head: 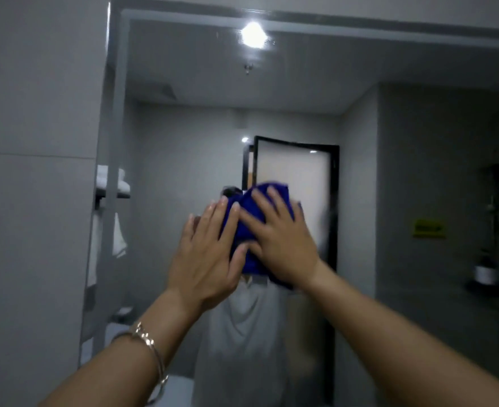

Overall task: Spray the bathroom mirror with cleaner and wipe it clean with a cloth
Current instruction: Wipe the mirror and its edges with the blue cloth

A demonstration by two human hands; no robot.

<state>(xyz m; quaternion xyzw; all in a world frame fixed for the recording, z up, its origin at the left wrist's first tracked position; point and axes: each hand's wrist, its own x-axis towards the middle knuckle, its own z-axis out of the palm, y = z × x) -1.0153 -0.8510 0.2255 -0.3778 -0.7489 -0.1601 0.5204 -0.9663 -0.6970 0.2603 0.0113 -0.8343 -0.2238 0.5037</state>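
Note:
A large wall mirror [201, 118] fills most of the head view, framed by a pale border. Both hands press a bunched dark blue cloth [244, 221] flat against the glass near the middle. My left hand [210, 254], with a metal bracelet on its wrist, holds the cloth's left side, thumb over the lower edge. My right hand [283, 239] lies spread over the cloth's right side. The image is a little blurred around the cloth. No spray bottle is in view.
A grey tiled wall [36, 142] lies left of the mirror. Reflected in the glass are a person in a white shirt, a ceiling light [252, 35], a frosted door [292, 183], folded white towels on a rack [116, 180] and a shower shelf [495, 277].

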